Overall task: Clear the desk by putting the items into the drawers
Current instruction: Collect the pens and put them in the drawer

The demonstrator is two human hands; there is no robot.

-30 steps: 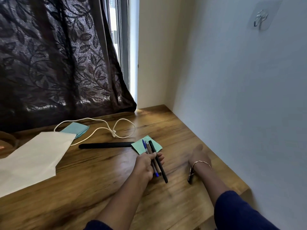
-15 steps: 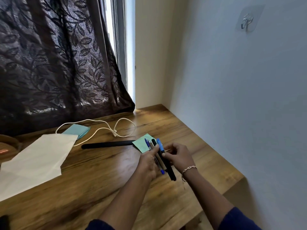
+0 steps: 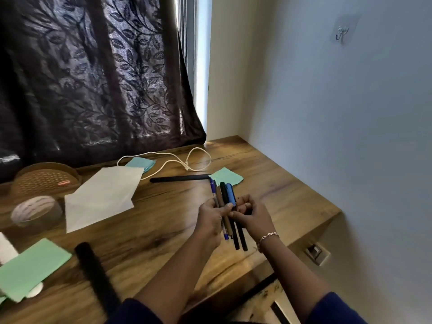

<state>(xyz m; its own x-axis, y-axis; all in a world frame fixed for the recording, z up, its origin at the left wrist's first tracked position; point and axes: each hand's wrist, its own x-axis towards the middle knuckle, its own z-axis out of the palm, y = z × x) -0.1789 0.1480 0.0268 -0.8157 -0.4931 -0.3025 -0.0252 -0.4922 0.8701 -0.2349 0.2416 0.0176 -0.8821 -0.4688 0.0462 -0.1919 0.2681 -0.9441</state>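
Gripping a bundle of pens, the L hand has its fingers curled round the shafts, w/ the R hand pinching the same bundle from the other side. Pens are held over the desk near its right edge, tops toward a green note. Behind lie a black stick, cable & white paper.

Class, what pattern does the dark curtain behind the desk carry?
A leaf pattern; the curtain shows best in the head view.
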